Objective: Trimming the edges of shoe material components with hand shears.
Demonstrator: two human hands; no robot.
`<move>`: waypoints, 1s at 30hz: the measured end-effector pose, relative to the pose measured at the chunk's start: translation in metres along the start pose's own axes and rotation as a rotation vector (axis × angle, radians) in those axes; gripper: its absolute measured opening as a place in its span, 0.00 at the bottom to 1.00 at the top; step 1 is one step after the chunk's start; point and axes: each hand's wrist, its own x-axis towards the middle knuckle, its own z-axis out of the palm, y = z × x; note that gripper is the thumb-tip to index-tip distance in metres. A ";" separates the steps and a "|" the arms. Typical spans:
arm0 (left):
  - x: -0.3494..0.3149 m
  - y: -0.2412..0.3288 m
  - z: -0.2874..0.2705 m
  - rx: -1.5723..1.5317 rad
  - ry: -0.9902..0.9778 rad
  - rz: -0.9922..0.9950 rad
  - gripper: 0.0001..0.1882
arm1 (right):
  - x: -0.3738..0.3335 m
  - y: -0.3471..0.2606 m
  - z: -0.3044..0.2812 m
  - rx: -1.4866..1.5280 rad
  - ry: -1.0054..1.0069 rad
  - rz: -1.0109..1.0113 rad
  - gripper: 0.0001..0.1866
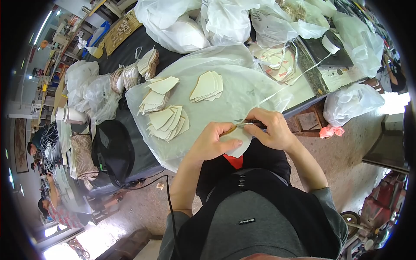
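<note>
My left hand (213, 141) is closed on a cream-white flat cut piece (239, 146), its thumb lying across the face. The piece is held over my lap, just off the table's near edge. My right hand (272, 130) grips what looks like a small pair of scissors (256, 123) with dark handles, their metal tips against the upper edge of the piece. Whether the blades are apart is too small to tell. Beyond my hands, similar cream pieces lie in fanned stacks: one at the middle (207, 86), one at the left (156, 95) and one nearer me (168, 123).
A translucent plastic sheet (234, 71) covers the table under the stacks. White plastic bags (208, 26) crowd the far side. Tied bundles (130, 76) and a black bag (113, 149) sit at the left. A ribbon roll (331, 42) stands far right. A black cable (168, 190) runs beside my left arm.
</note>
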 end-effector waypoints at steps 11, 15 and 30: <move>-0.019 0.010 -0.029 0.087 0.110 0.050 0.14 | -0.001 0.014 0.007 0.191 0.054 0.073 0.10; -0.059 0.022 -0.108 0.206 0.289 0.095 0.16 | -0.018 0.030 -0.016 0.315 0.051 0.320 0.17; 0.087 -0.028 -0.074 1.134 0.789 0.576 0.13 | 0.020 0.082 -0.080 -0.181 0.427 0.188 0.08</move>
